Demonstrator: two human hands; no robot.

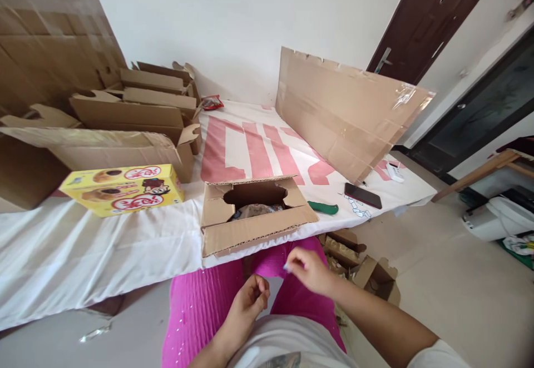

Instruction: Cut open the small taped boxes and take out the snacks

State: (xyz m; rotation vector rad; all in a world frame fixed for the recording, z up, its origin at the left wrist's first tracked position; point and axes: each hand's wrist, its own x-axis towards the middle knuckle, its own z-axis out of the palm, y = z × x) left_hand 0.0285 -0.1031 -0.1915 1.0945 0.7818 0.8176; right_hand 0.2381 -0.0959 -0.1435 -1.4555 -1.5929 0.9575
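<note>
My left hand (249,301) is above my lap, its fingers curled closed, and whatever they may hold is hidden. To its right, my right hand (311,270) pinches a small pale-bluish bit (286,267) between thumb and fingertips, too small to name. In front of both hands, at the table edge, lies a cardboard box (250,238) with its flaps folded outward around an opening. Something in a crinkled wrapper (256,210) shows inside it. A green-handled tool (324,208) rests against the box's right side, partly hidden. Neither hand touches the box.
A yellow printed carton (125,190) lies left of the box, before several open cardboard boxes (129,112). A large cardboard sheet (334,107) stands at the back right. Near it are a phone (362,195) and a red packet (212,103) farther left. Cardboard pieces (375,279) lie below.
</note>
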